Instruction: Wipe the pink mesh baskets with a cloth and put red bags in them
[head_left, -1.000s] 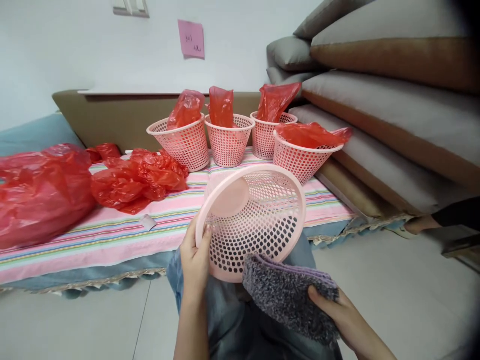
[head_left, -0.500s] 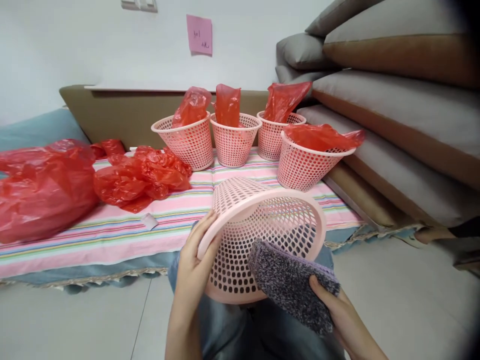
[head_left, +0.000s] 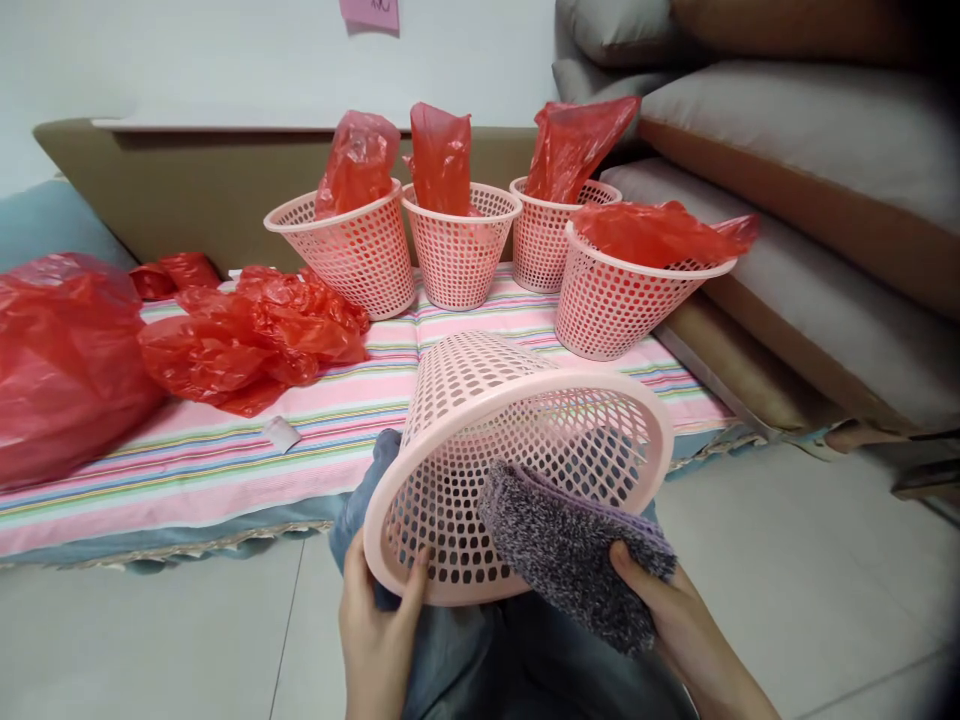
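Note:
A pink plastic mesh basket (head_left: 465,400) lies tilted over my lap, its round mouth facing me. My left hand (head_left: 381,620) grips the lower left of its rim, thumb on the inner side and fingers outside. In my right hand (head_left: 667,600) is a folded grey fuzzy cloth (head_left: 574,550) with a lilac edge, held between thumb and fingers. The cloth's far end reaches into the basket's mouth, over the lower inner wall; whether it touches the mesh I cannot tell.
Several pink baskets (head_left: 461,260) with red plastic bags stand on the striped cover (head_left: 225,460). Crumpled red bags (head_left: 255,335) and a large red bag (head_left: 67,370) lie at left, near a small white scrap (head_left: 281,434). Grey-brown cushions (head_left: 780,140) are stacked at right.
My left hand has slid down the basket's rim from its left side to the lower left. The cloth has shifted slightly left and up. The head view has tilted downward.

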